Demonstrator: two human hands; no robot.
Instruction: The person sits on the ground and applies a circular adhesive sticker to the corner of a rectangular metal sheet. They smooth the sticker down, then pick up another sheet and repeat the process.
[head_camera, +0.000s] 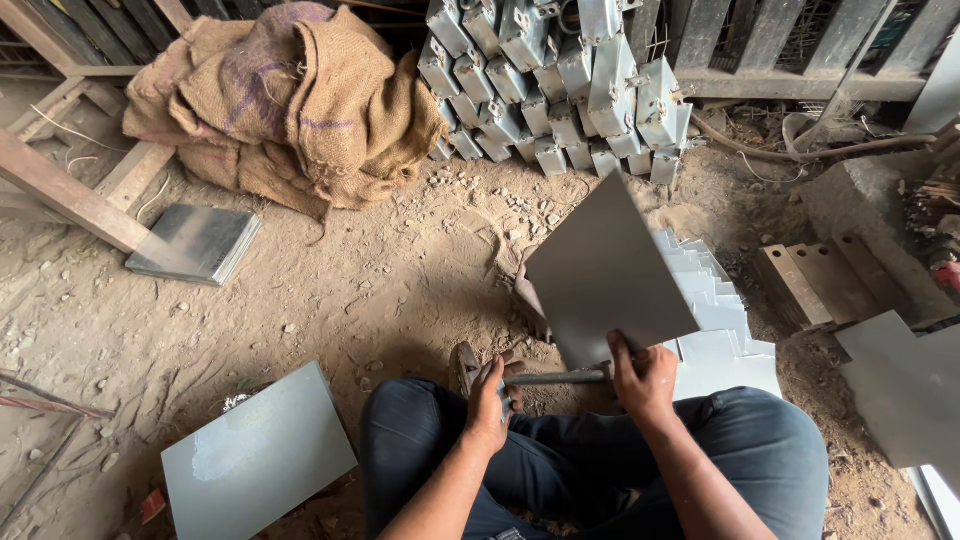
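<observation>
While both hands (640, 378) grip a grey sheet (605, 275), more sheets (725, 335) lie just beside.

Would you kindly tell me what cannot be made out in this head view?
- Rod: its far end is hidden behind the grey sheet.
- Left hand: its fingers curl round the rod, so the palm is hidden.
- Sheet stack: partly covered by the held sheet; count unclear.
- Right hand: grips the sheet's lower edge; fingertips hidden behind it.
- Sheet at the right: cut off by the frame edge.
</observation>
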